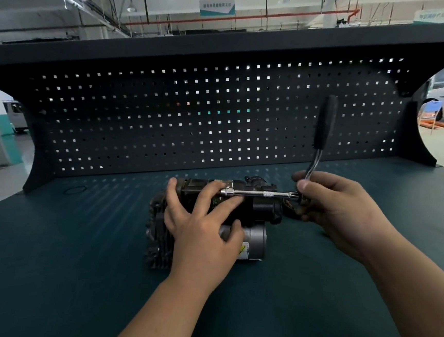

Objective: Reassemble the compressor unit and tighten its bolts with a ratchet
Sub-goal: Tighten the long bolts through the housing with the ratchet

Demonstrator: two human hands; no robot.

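While the left hand point(199, 228) lies spread over the compressor unit point(263, 209), its fingers fairly straight and its thumb against the silver motor cylinder point(256, 237), the right hand point(338, 210) curls round the head end of the ratchet point(323, 129). Of the 2 hands, only the right one grips a tool. The ratchet's black handle stands up and tilts slightly right in front of the pegboard point(193, 112). From its head, a chrome extension bar point(256, 193) runs level leftward across the top of the unit, ending beside the left fingertips. The unit sits near the middle of the dark teal desk point(74, 249), close to the pegboard. A yellow warning label point(243, 249) shows on the cylinder.
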